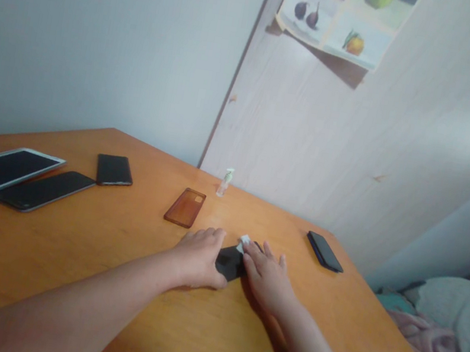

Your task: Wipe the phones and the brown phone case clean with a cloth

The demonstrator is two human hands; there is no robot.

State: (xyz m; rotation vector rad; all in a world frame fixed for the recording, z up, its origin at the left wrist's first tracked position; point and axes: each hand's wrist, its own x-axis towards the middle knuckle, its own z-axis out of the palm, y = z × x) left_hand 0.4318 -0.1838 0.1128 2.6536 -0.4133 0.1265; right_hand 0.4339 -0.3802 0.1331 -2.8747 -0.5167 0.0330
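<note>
A black smartphone (228, 263) lies flat on the wooden table, its ends partly covered by my hands. My left hand (200, 257) grips its left end, with the thumb at the near edge and the fingers at the far side. Over the right part of the phone, my right hand (266, 274) presses down a small white tissue (243, 242) under its fingers. Most of the tissue is hidden by that hand. Just beyond my left hand is an orange-brown translucent phone case (185, 207), and behind it stands a small clear pump bottle (225, 183).
On the table (137, 220) at the left lie a white tablet (1, 172), a large black phone (45, 191) and another dark phone (114, 170). A dark phone (325, 252) rests near the right edge. Walls rise behind the table; bedding (454, 321) is beyond its right side.
</note>
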